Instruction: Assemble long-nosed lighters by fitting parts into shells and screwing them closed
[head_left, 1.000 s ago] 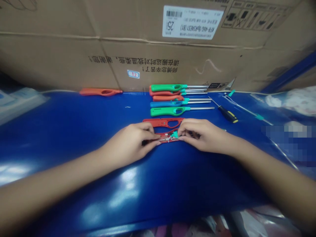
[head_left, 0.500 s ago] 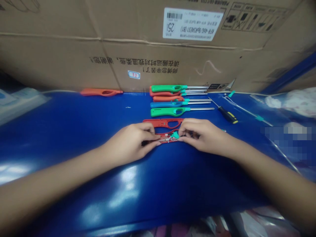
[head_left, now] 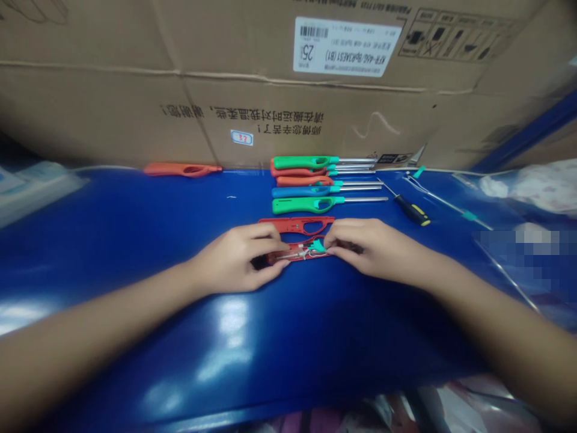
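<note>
An opened red lighter shell (head_left: 295, 248) lies on the blue table, with a teal trigger (head_left: 318, 245), thin wires and metal parts inside it. My left hand (head_left: 243, 255) is closed around its left end, thumb along the near edge and fingers on the far side. At the right end, my right hand (head_left: 360, 243) pinches the shell beside the trigger; its fingertips hide what lies under them. Just beyond, the matching red shell half (head_left: 295, 225) rests with its inner side up, close to the fingers of both hands.
Several assembled lighters (head_left: 306, 205) with metal tubes lie stacked behind the hands. A black-and-yellow screwdriver (head_left: 412, 210) and a wired metal tube (head_left: 439, 197) are to the right. An orange lighter body (head_left: 183, 170) sits against the cardboard box (head_left: 126, 120) at the back left.
My left thumb and fingers have drawn slightly left and parted a little, uncovering more of the shell's inside. My right hand keeps its pinch. The whole view has shifted slightly.
</note>
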Demonstrator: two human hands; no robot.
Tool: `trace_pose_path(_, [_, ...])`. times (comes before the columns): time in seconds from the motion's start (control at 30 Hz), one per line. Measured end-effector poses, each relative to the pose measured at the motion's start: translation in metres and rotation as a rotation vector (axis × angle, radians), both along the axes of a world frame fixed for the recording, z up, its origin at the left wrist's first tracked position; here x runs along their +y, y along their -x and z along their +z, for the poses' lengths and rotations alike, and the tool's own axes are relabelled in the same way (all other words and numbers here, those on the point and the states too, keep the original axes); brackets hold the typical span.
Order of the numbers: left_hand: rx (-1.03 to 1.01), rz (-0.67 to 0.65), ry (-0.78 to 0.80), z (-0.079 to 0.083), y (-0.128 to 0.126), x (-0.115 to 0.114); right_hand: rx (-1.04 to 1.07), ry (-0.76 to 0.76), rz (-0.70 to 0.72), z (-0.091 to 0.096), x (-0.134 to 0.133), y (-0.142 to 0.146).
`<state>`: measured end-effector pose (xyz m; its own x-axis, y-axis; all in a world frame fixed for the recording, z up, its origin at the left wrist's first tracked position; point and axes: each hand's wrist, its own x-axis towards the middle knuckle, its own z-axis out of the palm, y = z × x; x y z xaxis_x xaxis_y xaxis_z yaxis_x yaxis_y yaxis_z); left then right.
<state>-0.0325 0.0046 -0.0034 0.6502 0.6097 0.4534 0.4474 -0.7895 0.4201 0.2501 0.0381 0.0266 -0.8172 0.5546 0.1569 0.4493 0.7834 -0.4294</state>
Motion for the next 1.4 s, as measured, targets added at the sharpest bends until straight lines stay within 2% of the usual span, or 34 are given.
trace_pose_path(0.27, [0.115, 0.014, -0.106, 0.012, -0.008, -0.005, -0.142, -0.133, 0.001, 0.003, -0.006, 0.000])
trace_pose_path(0.43, [0.209, -0.026, -0.104, 0.010, -0.010, -0.009, -0.140, -0.118, -0.017, 0.002, -0.009, 0.005])
trace_pose_path(0.7, [0.126, -0.054, -0.028, 0.003, -0.008, -0.008, -0.063, -0.170, -0.134, -0.009, -0.018, 0.015])
trace_pose_path(0.87, [0.052, -0.055, -0.011, 0.002, -0.011, -0.007, -0.086, -0.207, -0.104, -0.008, -0.019, 0.014])
trace_pose_path(0.97, [0.003, -0.063, -0.005, 0.002, -0.012, -0.006, -0.005, -0.218, -0.082, -0.008, -0.019, 0.014])
trace_pose_path(1.1, [-0.052, -0.057, -0.032, 0.000, -0.012, -0.006, 0.146, -0.169, -0.150, -0.014, -0.016, 0.019])
trace_pose_path(1.4, [-0.093, -0.062, -0.050, -0.001, -0.014, -0.005, 0.195, 0.030, -0.265, -0.024, -0.012, 0.026])
